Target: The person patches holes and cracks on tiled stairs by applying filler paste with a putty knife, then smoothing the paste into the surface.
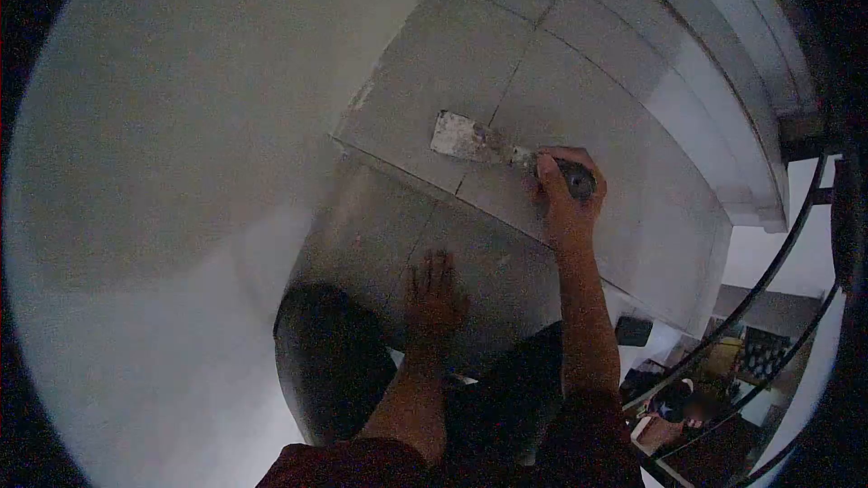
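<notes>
- flat, grey-white scraper [461,137]: metal-looking blade, rough and crusted;
- broad grey tiled steps [597,81]: matt, mostly smooth;
- pale curving wall [181,81]: smooth, matt;
- dark trousers [330,361]: matt cloth

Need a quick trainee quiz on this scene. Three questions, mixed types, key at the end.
1. Which holds the scraper?
a) the left hand
b) the right hand
c) both hands

2. True or false: the left hand is closed round a handle.

3. Fill in: the surface under the scraper's blade is covered in large ____, with thin joint lines between them.

Key:
1. b
2. False; it is open, fingers extended, and grips nothing.
3. tiles
</notes>
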A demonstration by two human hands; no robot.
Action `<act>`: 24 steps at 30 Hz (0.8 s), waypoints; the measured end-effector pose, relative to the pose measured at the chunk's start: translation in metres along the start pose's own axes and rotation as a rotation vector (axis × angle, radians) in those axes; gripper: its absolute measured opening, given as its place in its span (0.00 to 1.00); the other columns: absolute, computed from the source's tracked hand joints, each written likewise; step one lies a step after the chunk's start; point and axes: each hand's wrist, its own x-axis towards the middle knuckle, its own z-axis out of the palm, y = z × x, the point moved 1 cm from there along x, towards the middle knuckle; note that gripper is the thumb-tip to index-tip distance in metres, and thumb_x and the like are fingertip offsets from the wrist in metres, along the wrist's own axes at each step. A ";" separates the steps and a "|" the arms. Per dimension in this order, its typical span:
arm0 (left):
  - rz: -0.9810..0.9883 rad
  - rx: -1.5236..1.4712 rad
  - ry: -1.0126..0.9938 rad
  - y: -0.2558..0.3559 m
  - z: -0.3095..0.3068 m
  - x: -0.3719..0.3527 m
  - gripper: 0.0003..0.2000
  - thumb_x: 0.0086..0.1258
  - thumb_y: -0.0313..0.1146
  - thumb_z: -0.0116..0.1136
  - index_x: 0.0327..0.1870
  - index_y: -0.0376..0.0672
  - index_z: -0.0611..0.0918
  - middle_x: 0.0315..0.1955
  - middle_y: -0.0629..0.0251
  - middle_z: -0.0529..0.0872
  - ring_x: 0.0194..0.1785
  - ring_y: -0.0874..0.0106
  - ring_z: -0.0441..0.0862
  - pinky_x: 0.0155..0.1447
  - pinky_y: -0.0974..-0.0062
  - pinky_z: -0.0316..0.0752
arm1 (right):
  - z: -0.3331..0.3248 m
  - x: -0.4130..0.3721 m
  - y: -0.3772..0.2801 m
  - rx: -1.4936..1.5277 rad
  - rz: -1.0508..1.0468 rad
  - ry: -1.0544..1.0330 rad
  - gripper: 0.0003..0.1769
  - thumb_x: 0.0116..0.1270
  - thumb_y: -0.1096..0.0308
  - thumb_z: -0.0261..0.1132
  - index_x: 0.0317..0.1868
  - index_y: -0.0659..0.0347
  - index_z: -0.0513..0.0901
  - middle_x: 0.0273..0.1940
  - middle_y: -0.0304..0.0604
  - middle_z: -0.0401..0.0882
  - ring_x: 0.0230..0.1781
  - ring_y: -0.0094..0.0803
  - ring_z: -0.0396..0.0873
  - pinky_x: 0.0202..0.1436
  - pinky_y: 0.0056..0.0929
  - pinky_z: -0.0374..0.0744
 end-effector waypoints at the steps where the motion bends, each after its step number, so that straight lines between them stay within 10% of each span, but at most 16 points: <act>1: 0.002 -0.042 -0.008 0.001 0.001 -0.001 0.44 0.74 0.55 0.59 0.85 0.45 0.58 0.85 0.54 0.55 0.86 0.49 0.54 0.85 0.39 0.49 | -0.001 -0.001 0.002 0.030 0.041 -0.006 0.07 0.75 0.66 0.72 0.45 0.61 0.86 0.40 0.39 0.84 0.31 0.24 0.80 0.36 0.26 0.79; 8: -0.057 -0.089 -0.035 -0.003 0.030 0.001 0.40 0.77 0.55 0.53 0.86 0.47 0.58 0.87 0.57 0.49 0.87 0.51 0.49 0.85 0.39 0.48 | -0.013 0.010 0.015 -0.141 -0.034 0.120 0.06 0.75 0.66 0.69 0.46 0.57 0.84 0.43 0.35 0.83 0.44 0.24 0.79 0.45 0.32 0.79; 14: 0.026 0.003 0.130 -0.008 0.037 0.003 0.42 0.77 0.57 0.52 0.86 0.47 0.56 0.87 0.56 0.50 0.86 0.51 0.52 0.86 0.41 0.44 | -0.006 0.016 0.025 0.384 0.206 0.404 0.07 0.75 0.64 0.68 0.48 0.55 0.83 0.43 0.35 0.82 0.45 0.27 0.78 0.52 0.33 0.77; 19: -0.001 -0.097 -0.041 -0.014 0.047 0.015 0.42 0.77 0.55 0.54 0.86 0.46 0.56 0.86 0.54 0.53 0.86 0.50 0.53 0.86 0.40 0.47 | -0.041 0.037 0.094 -0.151 -0.272 0.178 0.23 0.71 0.64 0.73 0.64 0.53 0.80 0.62 0.42 0.79 0.58 0.34 0.78 0.50 0.32 0.83; 22: -0.005 -0.115 -0.125 -0.016 0.039 0.014 0.42 0.76 0.53 0.56 0.86 0.46 0.56 0.86 0.54 0.53 0.86 0.48 0.53 0.86 0.39 0.46 | -0.004 0.018 0.038 0.603 0.133 0.327 0.16 0.77 0.60 0.66 0.59 0.59 0.82 0.42 0.40 0.84 0.38 0.31 0.83 0.39 0.31 0.83; 24: -0.011 -0.130 -0.163 -0.015 0.037 0.015 0.42 0.76 0.52 0.57 0.86 0.46 0.56 0.86 0.54 0.53 0.86 0.48 0.52 0.86 0.39 0.44 | -0.006 0.020 0.041 0.494 0.097 0.257 0.17 0.78 0.60 0.66 0.60 0.59 0.82 0.41 0.40 0.84 0.37 0.31 0.83 0.38 0.30 0.84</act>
